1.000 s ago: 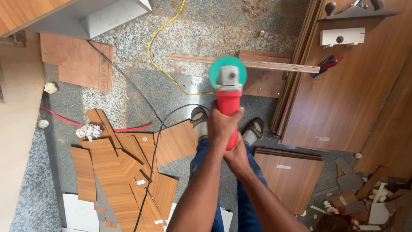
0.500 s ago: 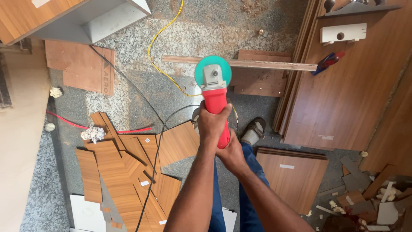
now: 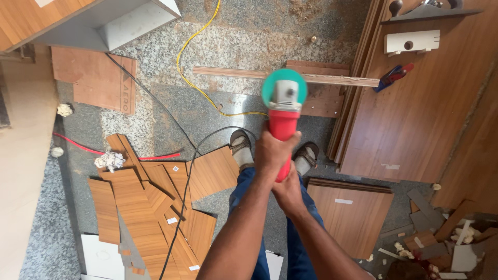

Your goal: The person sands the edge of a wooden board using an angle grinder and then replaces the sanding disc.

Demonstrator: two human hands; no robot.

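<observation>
- Angle grinder [image 3: 282,122]: I hold it out in front of me, well above the floor, its long axis running straight away from my body.
- My right hand [image 3: 288,193], nearer me, is clenched around the tail of the red handle.
- My left hand [image 3: 274,151] grips the handle further up.
- Farthest out, the teal guard [image 3: 270,85] hangs over the wooden strip [image 3: 332,79].

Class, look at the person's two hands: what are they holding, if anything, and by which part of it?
Both hands hold an angle grinder by its red body. The left hand wraps the body higher up; the right hand grips the rear end. The teal guard and grey head stay free.
</observation>
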